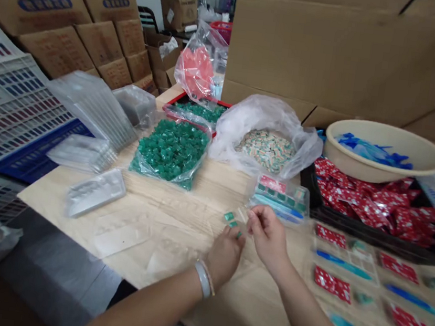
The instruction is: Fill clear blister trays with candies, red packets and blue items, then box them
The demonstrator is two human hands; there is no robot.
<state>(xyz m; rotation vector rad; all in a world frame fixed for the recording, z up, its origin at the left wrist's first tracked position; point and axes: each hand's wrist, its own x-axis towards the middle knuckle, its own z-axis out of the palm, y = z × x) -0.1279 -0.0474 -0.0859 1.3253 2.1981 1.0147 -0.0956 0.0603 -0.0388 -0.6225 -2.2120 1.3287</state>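
My left hand [225, 254], with a pale bangle at the wrist, is low over the wooden table, its fingers bent at small green pieces [229, 216] in a clear tray. Close beside it on the right, my right hand [266, 235] has thumb and forefinger pinched on the edge of a small clear plastic piece [242, 214]. Just beyond my hands sits a filled clear tray [280, 198] with a red packet, green pieces and a blue item. Empty-looking clear trays [123, 233] lie to the left.
Behind are a bag of green pieces [171, 149], a bag of small printed pieces [266, 150] and a beige basin [384, 165] above red packets [379, 204]. Filled trays with red packets [332, 284] cover the right. Stacked clear trays [93, 110] stand left.
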